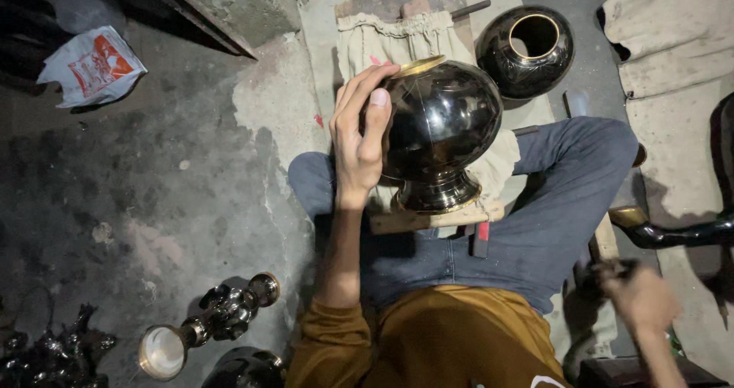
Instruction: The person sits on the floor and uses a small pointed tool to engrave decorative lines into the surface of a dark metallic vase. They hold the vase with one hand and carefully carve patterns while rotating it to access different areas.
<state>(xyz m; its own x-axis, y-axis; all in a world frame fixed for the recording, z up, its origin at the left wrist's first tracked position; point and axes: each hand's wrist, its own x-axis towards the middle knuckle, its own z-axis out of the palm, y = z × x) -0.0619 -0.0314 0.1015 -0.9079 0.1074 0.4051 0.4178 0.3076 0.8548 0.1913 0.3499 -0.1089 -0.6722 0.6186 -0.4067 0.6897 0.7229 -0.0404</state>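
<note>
Head view. Your left hand (361,136) is closed around the left flank of a black metal vase (442,132), fingers curled over its shoulder and thumb pressed on the belly. The vase sits at upper centre of the frame, resting on its side on a wooden block (428,220) laid across your lap. Its long axis runs from the flared foot, at lower centre, up to the brass-rimmed mouth (419,65), which tilts toward the top of the frame and slightly left. The vase lies directly right of your left hand, in contact with it.

Your right hand (641,296) is at the lower right of the frame, well apart from the vase and blurred. It appears closed on a small dark item, but you cannot tell what it grips. The left hand is the nearer one by far.

Materials: the vase body is glossy black with mirror-like reflections, bulbous, narrowing to a ringed pedestal foot with a brass edge. A beige cloth (390,40) with a gathered hem lies beneath and behind it.

Surroundings: a second black vase (526,50) stands upright at upper right centre, its brass mouth open to the camera. A dark ornate candlestick-like piece (210,323) lies on the rough concrete floor (153,189) at lower left. A crumpled plastic bag (90,65) sits at upper left.
</note>
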